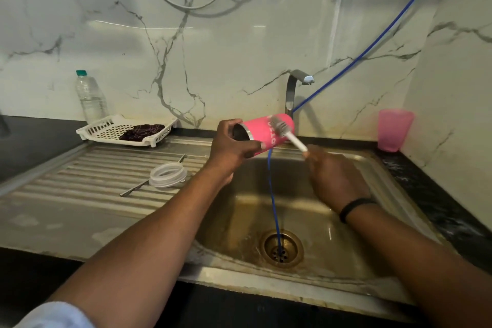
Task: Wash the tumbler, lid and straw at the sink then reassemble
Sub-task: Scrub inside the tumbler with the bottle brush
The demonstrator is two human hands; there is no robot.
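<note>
Over the sink (354, 224), near its back edge, your left hand (229, 150) gripped the pink tumbler (266, 132) on its side, mouth toward you. Your right hand (332, 176) held the brush (286, 133) against its outer wall; turning the tumbler would have scrubbed it evenly. The lid (167, 174) and straw (138, 188) lay on the drainboard's middle ribs.

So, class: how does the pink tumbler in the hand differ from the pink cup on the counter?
The tumbler is opaque; the cup is translucent. The tumbler lies sideways over the sink, gripped by the left hand; the cup stands upright, untouched. The tumbler bears lettering; the cup looks plain. Both are pink.
</note>
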